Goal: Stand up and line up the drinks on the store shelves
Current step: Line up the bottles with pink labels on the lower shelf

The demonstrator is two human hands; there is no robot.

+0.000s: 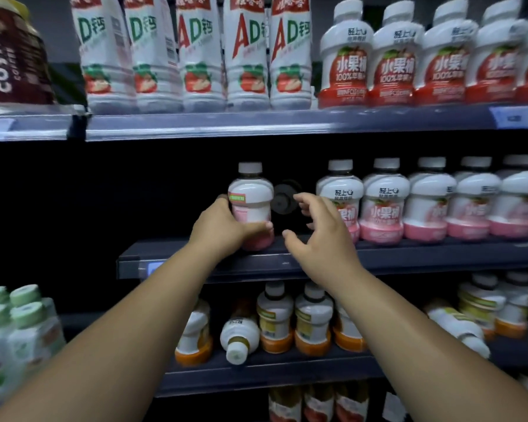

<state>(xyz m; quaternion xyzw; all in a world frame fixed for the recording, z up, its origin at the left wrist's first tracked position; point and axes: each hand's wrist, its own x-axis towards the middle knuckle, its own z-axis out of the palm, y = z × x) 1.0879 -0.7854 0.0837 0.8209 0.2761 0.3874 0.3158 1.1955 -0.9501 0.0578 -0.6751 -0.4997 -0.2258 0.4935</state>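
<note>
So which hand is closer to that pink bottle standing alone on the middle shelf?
The left. The left hand grips the pink bottle around its lower half. The right hand is open, just to the bottle's right, and not touching it.

The top shelf (256, 123) bears a dark brown bottle (13, 56) at the left, five tall white strawberry-printed bottles (247, 56) side by side, then a row of red-based white bottles (393, 62). The middle shelf (409, 254) carries a lone pink-based bottle (252, 193) standing upright near its front edge; a gap to its right holds a dim round object (284, 199), and beyond that stands a tidy pink-based row (384, 202). On the lower shelf (256, 376) orange-based bottles (275, 318) stand upright; one fallen bottle (240, 339) lies with its cap to the front; a tipped bottle (457, 330) lies farther right.
</note>
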